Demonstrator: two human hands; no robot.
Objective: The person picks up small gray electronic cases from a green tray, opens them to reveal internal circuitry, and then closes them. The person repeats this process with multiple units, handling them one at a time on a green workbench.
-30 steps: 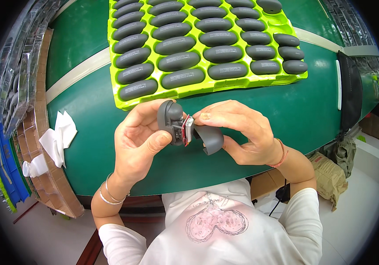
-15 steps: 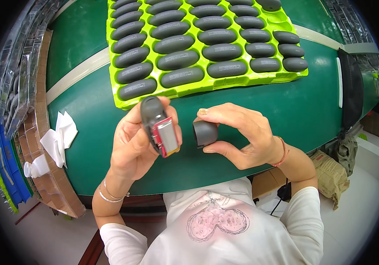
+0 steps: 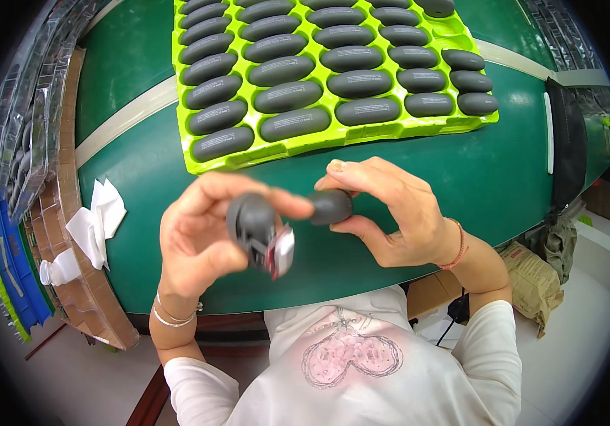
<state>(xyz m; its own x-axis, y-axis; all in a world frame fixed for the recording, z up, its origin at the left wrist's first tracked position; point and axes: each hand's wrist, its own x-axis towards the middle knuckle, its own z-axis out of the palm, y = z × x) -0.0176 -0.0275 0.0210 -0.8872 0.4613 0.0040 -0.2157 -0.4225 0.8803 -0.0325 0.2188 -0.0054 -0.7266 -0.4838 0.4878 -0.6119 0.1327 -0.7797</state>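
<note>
My left hand [image 3: 195, 231] grips a dark grey rounded device part [image 3: 250, 215], blurred by motion. A silver-and-red battery-like block [image 3: 283, 250] shows on its lower right side. Between the thumb and fingertips of my right hand [image 3: 401, 213] is a hollow dark grey plastic shell [image 3: 333, 206], closed end up toward the camera. The left index finger reaches across to the shell's left edge, so the two parts are side by side above the green table [image 3: 362, 273]. The shell's inside is hidden.
A lime-green tray [image 3: 269, 153] with rows of dark grey oval cases [image 3: 294, 124] lies beyond my hands. At the left are a crumpled white tissue [image 3: 99, 220], a cardboard divider box [image 3: 99, 305] and clear plastic trays [image 3: 28, 106]. A black pouch [image 3: 566, 142] rests at the right edge.
The device part has turned, so its battery side now faces more to the right. The shell has tipped, hiding its opening. My left index finger has stretched over to it.
</note>
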